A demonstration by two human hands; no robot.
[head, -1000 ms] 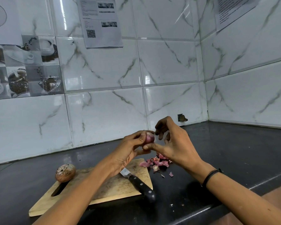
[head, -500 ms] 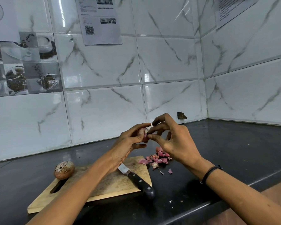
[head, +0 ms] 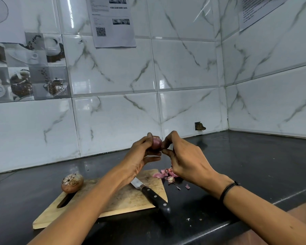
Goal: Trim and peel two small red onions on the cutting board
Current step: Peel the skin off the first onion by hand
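Note:
My left hand (head: 141,152) grips a small red onion (head: 156,142) in the air above the counter, thumb over its top. My right hand (head: 182,156) meets it from the right, thumb and forefinger pinching at the onion's skin on its right side. A second onion (head: 72,183), brown and unpeeled, sits on the wooden cutting board (head: 117,198) near its slot handle at the left. A black-handled knife (head: 152,193) lies on the board's right end, its handle hanging over the edge. Pink onion peels (head: 166,175) are heaped just off the board's right corner.
The black counter (head: 254,165) runs into a corner of white marble-look tiled walls. Its front edge passes below my right forearm. A few scraps (head: 187,186) lie on the counter right of the board. Paper sheets (head: 113,22) hang on the wall.
Both hands stayed together around the onion and turned it slightly; my right thumb and forefinger closed in on its right side. The board, knife and other onion have not moved.

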